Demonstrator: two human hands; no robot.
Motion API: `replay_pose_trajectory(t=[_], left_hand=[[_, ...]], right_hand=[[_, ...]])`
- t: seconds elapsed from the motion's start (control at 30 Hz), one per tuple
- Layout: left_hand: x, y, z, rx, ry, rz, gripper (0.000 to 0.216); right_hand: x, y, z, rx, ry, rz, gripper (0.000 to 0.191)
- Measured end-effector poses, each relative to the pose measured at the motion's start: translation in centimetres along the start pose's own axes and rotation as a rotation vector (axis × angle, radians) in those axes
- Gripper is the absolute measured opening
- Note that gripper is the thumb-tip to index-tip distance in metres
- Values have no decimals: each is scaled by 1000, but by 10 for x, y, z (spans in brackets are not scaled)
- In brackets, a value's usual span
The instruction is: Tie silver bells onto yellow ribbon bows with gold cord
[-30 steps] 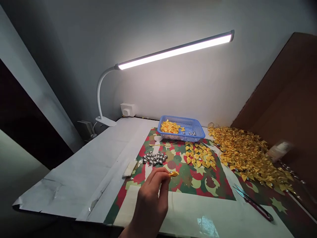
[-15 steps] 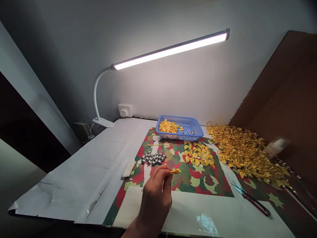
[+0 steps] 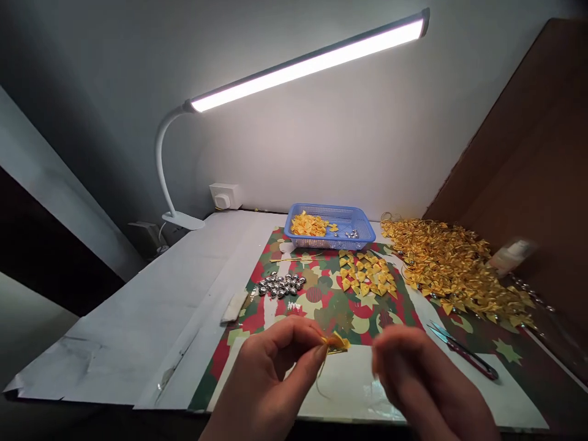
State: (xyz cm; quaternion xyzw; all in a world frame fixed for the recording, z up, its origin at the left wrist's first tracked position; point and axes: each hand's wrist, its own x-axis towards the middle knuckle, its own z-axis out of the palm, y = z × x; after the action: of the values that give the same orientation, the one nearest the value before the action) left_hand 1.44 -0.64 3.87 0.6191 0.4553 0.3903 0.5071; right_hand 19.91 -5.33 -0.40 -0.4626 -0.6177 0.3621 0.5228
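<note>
White covering (image 3: 151,306) spreads at left; next, the left hand (image 3: 261,380) pinches a yellow bow (image 3: 339,342) between thumb and finger, nearer than the silver balls (image 3: 281,285). Right of it, the blurred right hand (image 3: 422,367) has curled fingers, around what, if anything, I cannot tell, with scissors (image 3: 466,354) just beyond.

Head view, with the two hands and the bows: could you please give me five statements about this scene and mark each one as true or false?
1. The left hand pinches a yellow bow. True.
2. The right hand has the cutting tool in its grip. False: the tool lies apart, to the right.
3. The blue basket holds yellow pieces and some silver pieces. True.
4. The heap of silver balls lies right of the spread-out bows. False: it lies left of them.
5. The lamp is off. False: it is lit.
</note>
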Motion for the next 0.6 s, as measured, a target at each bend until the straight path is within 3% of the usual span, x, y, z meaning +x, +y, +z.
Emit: replay_pose_trajectory(t=[0.07, 0.13, 0.2, 0.3, 0.43, 0.6], left_hand=[[-3, 5, 2, 37, -25, 15, 13], [-4, 7, 5, 76, -34, 41, 14], [-5, 7, 5, 77, -40, 43, 14], [-4, 2, 1, -11, -46, -27, 9], [-2, -6, -8, 4, -50, -65, 19], [3, -12, -7, 9, -174, -119, 18]], right_hand=[[9, -11, 1, -107, 73, -19, 11], [18, -13, 4, -200, 23, -63, 7], [25, -11, 9, -216, -56, -65, 14], [27, -5, 11, -85, -101, 55, 26], [26, 0, 9, 104, -190, 223, 31], [30, 5, 8, 198, -242, 274, 27]])
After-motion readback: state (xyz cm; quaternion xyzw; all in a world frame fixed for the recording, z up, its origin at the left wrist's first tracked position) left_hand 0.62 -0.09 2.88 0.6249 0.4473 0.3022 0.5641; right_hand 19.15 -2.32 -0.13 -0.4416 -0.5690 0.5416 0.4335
